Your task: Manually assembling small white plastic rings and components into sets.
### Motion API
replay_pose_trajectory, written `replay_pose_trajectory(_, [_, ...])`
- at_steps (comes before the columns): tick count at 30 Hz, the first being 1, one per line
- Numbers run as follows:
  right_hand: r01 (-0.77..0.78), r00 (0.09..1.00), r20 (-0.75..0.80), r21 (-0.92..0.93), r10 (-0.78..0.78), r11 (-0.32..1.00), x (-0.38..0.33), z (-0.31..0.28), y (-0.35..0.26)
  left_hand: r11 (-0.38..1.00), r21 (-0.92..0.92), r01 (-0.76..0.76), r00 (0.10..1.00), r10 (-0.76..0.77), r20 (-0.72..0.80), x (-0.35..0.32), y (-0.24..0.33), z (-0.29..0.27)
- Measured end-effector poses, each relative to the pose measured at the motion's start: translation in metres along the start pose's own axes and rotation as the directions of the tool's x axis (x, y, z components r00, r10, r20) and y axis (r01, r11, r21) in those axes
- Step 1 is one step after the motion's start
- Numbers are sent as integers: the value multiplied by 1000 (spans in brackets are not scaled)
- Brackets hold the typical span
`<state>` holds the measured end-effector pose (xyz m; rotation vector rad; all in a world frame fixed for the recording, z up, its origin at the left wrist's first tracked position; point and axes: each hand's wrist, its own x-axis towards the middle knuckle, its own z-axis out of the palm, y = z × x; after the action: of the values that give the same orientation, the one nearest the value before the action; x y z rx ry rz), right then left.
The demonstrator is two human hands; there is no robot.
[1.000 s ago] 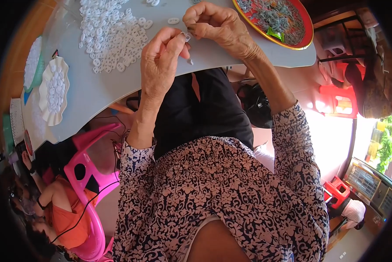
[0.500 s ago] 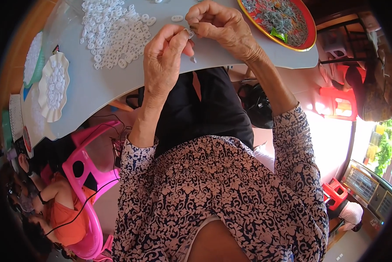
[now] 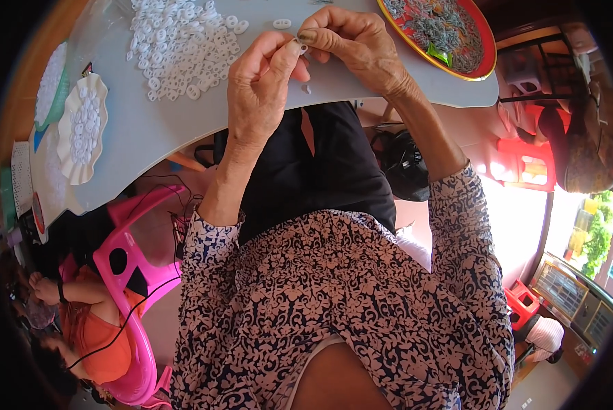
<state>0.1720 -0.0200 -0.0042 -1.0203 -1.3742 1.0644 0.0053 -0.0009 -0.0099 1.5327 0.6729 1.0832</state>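
Both hands meet above the near edge of the grey table. My left hand pinches a small white plastic piece with a hole, thumb against forefinger. At that same piece, my right hand has its thumb and fingertips closed together; whatever lies between them is too small to make out. A pile of white two-holed plastic pieces spreads on the table beyond my left hand. One more oval piece lies apart, just past the fingertips. A tiny white bit shows below them.
A red, gold-rimmed round tray of small grey metal parts stands at the right, with a green wrapper in it. On the left are a wavy-edged white dish and a green basket. A person in orange sits by a pink chair.
My right thumb and fingers have shifted slightly and come down closer against the left fingertips, where the holed white piece now shows. The whole view has moved a little.
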Motion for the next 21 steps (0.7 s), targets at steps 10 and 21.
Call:
replay_pose_trajectory(10, [-25, 998, -58, -192, 14, 981, -1, 1, -1, 987, 146, -61, 995, 72, -75, -1, 3, 9])
replay_pose_trajectory(21, [-17, 998, -60, -69, 13, 997, -4, 2, -2, 999, 4, 45, 999, -45, 14, 1, 1, -2])
